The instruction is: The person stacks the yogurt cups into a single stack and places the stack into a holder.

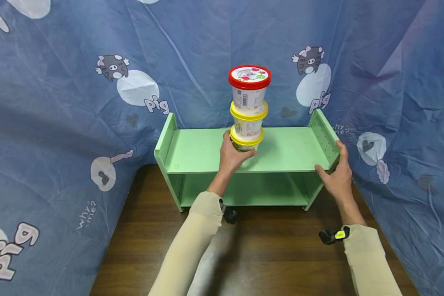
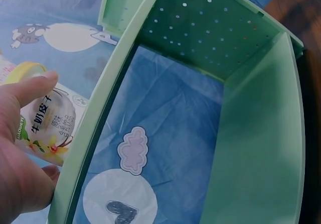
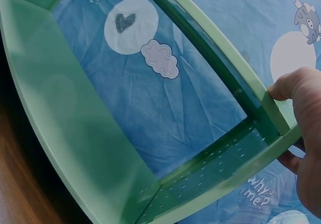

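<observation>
Three lidded tubs stand stacked on the top board of a green two-tier shelf [image 1: 200,152]. The uppermost tub [image 1: 249,78] has a red lid with a printed picture. Below it is a middle tub [image 1: 248,125] with a yellow lid, then a bottom tub [image 1: 244,144], also yellow-lidded. My left hand [image 1: 232,155] holds the bottom tub, thumb on one side and fingers on the other; its printed wall [image 2: 52,118] shows in the left wrist view. On the right, my right hand [image 1: 339,176] grips the shelf's side panel [image 1: 327,137], thumb at the front edge and fingers outside.
The shelf stands on a dark brown wooden surface [image 1: 274,246]. A blue printed cloth [image 1: 200,53] hangs behind it and along both sides. Raised side panels, such as the left one [image 1: 165,139], bound the top board, and a lower board [image 1: 244,195] lies beneath.
</observation>
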`<state>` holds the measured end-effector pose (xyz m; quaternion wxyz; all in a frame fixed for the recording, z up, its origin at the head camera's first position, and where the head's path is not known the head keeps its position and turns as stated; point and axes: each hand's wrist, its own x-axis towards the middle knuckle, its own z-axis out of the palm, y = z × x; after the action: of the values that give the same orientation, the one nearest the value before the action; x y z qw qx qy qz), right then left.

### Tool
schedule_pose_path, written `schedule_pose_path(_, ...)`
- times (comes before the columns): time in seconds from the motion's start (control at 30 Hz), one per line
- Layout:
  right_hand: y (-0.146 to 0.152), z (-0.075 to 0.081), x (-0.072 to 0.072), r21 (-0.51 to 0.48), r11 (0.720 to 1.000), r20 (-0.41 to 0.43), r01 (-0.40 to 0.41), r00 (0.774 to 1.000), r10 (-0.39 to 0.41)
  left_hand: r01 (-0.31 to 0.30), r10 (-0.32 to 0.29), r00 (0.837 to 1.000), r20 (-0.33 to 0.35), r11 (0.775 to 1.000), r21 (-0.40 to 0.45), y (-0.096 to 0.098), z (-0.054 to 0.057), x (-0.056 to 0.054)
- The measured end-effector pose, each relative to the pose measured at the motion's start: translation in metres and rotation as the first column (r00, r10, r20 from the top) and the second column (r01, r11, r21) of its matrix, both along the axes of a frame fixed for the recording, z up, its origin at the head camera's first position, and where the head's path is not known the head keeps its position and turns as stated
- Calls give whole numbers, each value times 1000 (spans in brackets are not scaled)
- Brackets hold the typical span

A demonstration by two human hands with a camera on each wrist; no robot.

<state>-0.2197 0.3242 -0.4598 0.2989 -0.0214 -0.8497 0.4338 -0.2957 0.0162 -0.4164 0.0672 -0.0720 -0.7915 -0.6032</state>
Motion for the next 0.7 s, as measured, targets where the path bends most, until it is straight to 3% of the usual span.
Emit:
schedule_pose_path(0.2,0,0,0,1,1000,-6,4,1000,-4,26,-26,1000,1,1000,-4,-2,2,1)
schedule_pose_path(0.7,1,0,0,20,1000,-5,8,1000,-8,21,-20,999,29,999,-45,-8,7,9)
